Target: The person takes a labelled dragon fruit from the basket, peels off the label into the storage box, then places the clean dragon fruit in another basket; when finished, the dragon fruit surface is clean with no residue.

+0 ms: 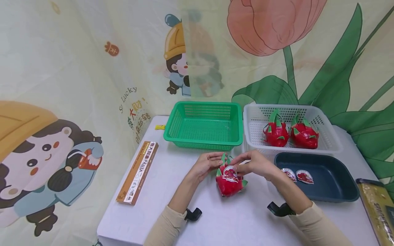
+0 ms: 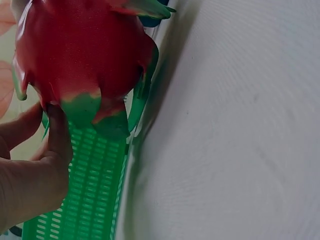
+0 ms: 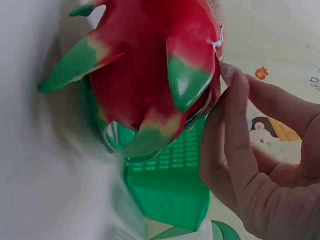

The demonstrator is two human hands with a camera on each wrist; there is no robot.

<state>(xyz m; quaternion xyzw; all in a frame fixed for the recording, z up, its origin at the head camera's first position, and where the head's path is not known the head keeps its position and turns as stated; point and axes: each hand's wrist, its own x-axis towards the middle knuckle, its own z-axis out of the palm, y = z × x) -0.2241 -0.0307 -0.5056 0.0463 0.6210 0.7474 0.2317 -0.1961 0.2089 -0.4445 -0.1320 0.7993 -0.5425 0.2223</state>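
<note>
A red dragon fruit with green-tipped scales rests on the white table, a round printed sticker on its upper face. The left hand holds the fruit by its leafy end; in the left wrist view, thumb and finger pinch a scale beneath the red body. On the other side, the right hand has its thumb and forefinger together at the sticker's right edge. From the right wrist, those fingertips meet the edge of the sticker, which is seen side-on against the fruit.
Behind the hands stands a green basket. A white basket beside it holds two dragon fruits. Two stickers lie in a dark blue tray at right. A long brown box lies left; a yellow packet lies far right.
</note>
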